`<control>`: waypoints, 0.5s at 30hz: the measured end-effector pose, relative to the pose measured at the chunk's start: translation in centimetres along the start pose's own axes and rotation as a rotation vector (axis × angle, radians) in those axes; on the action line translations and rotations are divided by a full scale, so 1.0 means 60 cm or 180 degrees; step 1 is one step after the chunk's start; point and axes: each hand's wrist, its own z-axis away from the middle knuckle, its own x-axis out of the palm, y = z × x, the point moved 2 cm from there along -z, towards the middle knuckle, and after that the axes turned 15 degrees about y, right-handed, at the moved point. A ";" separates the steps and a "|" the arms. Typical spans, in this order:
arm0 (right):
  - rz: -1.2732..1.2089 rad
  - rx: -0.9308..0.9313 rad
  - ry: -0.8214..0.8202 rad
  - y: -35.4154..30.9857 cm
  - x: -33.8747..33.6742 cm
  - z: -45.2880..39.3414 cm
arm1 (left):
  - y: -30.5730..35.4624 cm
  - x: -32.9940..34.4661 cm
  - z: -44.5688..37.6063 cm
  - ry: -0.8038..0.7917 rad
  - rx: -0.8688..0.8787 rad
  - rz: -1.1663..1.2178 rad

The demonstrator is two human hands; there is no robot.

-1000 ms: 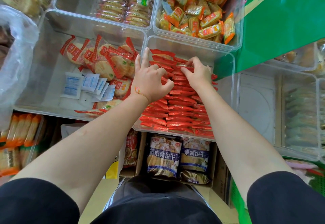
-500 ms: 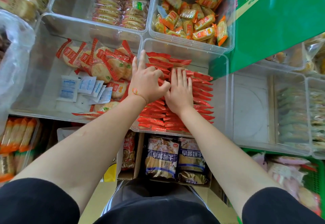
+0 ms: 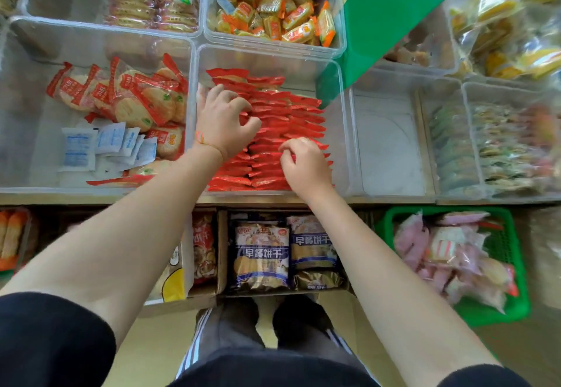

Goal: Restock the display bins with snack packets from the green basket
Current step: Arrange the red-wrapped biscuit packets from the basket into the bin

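Two hands are down in the centre clear bin [image 3: 340, 131], right on top of the red snack packets [image 3: 282, 116] that fill it in tight overlapping rows. Left hand [image 3: 223, 125] sits at the far-left part of the stack, fingers curled and splayed, tips pressing into the packet edges, a thin orange cord showing at the wrist. Right hand [image 3: 305, 168] is at the near-right part of the rows, fingers bent in a pinch at the packet tops; whether it actually grips a packet or only presses on them is hard to tell from this angle. Hands are apart, rows of red foil between them. Out to the near right, below the shelf edge, the green basket [image 3: 513, 268] sits on the floor with pink and pale packets [image 3: 440, 253] heaped inside. Left of the centre bin, a neighbouring bin [image 3: 27, 89] holds round crackers in red-trimmed wrappers [image 3: 127, 95] and small white-and-blue sachets [image 3: 103, 143]. Far side, another bin [image 3: 340, 43] carries orange and yellow packets [image 3: 279, 13]. A green box [image 3: 394, 10] leans over the far-right corner. Under the shelf, near the person's legs, stand blue biscuit bags [image 3: 262, 256] in a cardboard carton.
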 end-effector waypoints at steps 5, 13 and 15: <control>-0.0102 0.0605 0.0669 0.089 -0.129 0.101 | 0.192 0.013 0.131 -0.0318 -0.0276 0.0906; 0.0069 0.1304 0.0224 0.395 -0.244 0.210 | 0.419 0.207 0.308 -0.1722 -0.0735 0.0943; 0.0258 0.1197 0.0049 0.491 -0.275 0.224 | 0.488 0.264 0.342 -0.1925 -0.0963 0.0918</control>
